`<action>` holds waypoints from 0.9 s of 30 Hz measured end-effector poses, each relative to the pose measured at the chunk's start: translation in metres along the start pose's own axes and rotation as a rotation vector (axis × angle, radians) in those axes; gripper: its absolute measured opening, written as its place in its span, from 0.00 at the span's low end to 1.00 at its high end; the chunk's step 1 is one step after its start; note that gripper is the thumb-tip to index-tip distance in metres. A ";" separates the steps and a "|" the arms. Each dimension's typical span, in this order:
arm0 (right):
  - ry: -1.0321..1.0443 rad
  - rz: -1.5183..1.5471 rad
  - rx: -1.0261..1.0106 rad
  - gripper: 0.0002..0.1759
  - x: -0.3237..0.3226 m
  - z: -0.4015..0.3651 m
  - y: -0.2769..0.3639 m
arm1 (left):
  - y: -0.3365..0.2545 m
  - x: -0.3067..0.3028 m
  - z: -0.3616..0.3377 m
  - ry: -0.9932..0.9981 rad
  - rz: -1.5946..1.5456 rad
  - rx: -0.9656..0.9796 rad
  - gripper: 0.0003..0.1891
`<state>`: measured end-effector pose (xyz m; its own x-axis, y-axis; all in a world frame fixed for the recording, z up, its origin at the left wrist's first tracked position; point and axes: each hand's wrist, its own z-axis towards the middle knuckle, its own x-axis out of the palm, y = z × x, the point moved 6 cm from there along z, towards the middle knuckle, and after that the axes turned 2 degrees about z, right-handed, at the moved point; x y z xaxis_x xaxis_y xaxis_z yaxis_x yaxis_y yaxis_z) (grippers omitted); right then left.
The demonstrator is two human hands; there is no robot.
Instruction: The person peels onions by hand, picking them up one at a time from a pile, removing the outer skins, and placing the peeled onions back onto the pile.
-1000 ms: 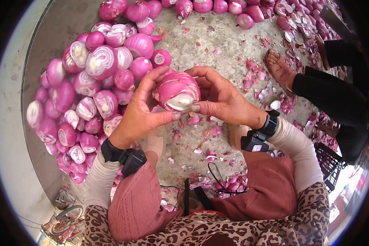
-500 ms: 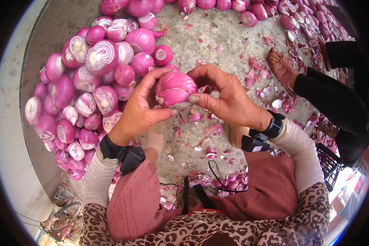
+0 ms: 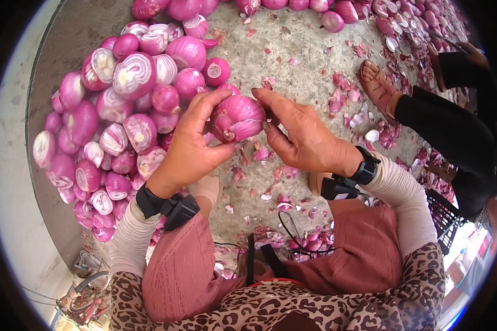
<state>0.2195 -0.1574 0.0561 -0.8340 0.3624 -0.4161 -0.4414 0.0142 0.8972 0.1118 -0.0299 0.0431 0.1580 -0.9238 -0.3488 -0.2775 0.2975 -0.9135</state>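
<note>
Onion (image 3: pixel 237 118) turned, tip (image 3: pixel 230 134) toward lap (image 3: pixel 320 270)

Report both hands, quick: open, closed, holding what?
Left hand: closed on a red onion.
Right hand: open beside the onion; whether it touches can't be told.

Glossy, smooth onion pile (image 3: pixel 133 76) on rough, matt floor (image 3: pixel 292 47).
Nearer me than the onion pile, my trousers (image 3: pixel 178 270) are matt, textured cloth.
</note>
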 end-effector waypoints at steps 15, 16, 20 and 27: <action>0.071 0.940 0.412 0.26 0.010 -0.009 -0.040 | -0.010 -0.005 -0.003 -0.106 -0.223 0.067 0.34; 0.079 0.997 0.420 0.26 0.012 -0.009 -0.040 | -0.011 -0.005 -0.004 -0.107 -0.225 0.066 0.34; 0.123 1.060 0.424 0.27 0.016 -0.009 -0.046 | -0.014 -0.005 -0.004 -0.098 -0.239 0.071 0.32; 0.100 1.028 0.297 0.36 0.011 -0.004 -0.038 | -0.008 0.000 -0.002 -0.059 -0.371 0.029 0.28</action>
<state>0.2264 -0.1575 0.0168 -0.7886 0.2520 0.5609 0.5743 -0.0239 0.8183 0.1119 -0.0327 0.0506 0.2975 -0.9547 -0.0040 -0.1647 -0.0472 -0.9852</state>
